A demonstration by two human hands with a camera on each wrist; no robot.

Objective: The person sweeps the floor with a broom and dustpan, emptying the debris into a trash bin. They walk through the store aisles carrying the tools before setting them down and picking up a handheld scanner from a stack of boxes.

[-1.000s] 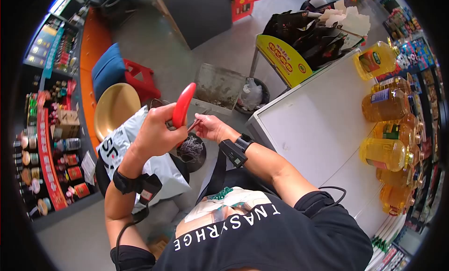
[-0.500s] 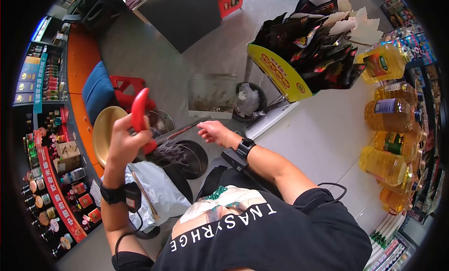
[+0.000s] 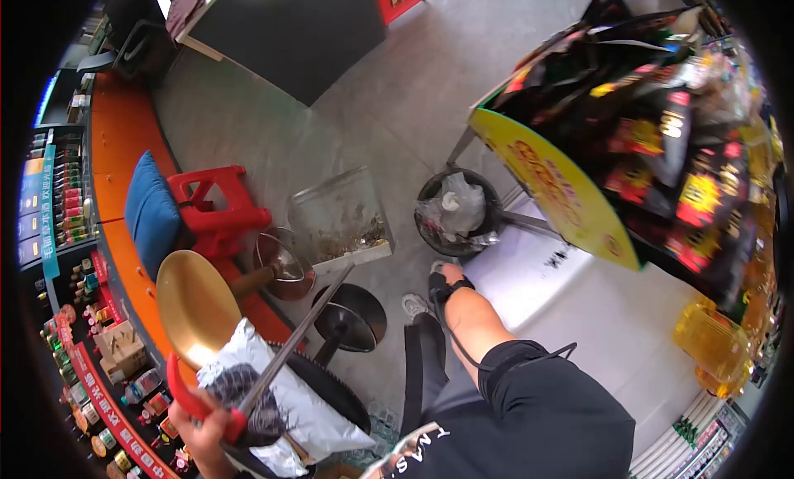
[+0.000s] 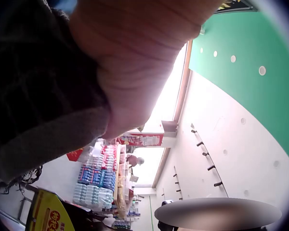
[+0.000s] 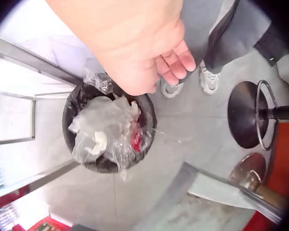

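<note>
The red-handled tool (image 3: 289, 349) is at the person's left side, slanting up over a white plastic bag (image 3: 318, 409) that lies across a dark round seat (image 3: 339, 384); its long grey shaft points forward toward the floor area. A dark, stringy tuft (image 3: 227, 384) shows right beside the lower shaft, though whether it is fixed to the tool I cannot tell. The left hand (image 3: 198, 433) has its fingers wrapped round the red handle — a holding grip, with the tool's far end unsupported. The right hand (image 5: 144, 53) is away from the tool, reaching down at the near edge of the bin (image 3: 451, 247), its fingers loose and slightly bent; nothing shows in them, but the thumb side is hidden. Crumpled clear plastic (image 3: 453, 206) fills the bin, and a dustpan (image 3: 331, 206) with debris lies to its left. The step in hand looks like a disposal or a reach at the bin, with the tool parked aside. The next move probably calls for the right hand to clear the bin and come back to the shaft or tuft — with the left keeping the shaft's end clear of the gold-coloured seat (image 3: 190, 301) close by.
</note>
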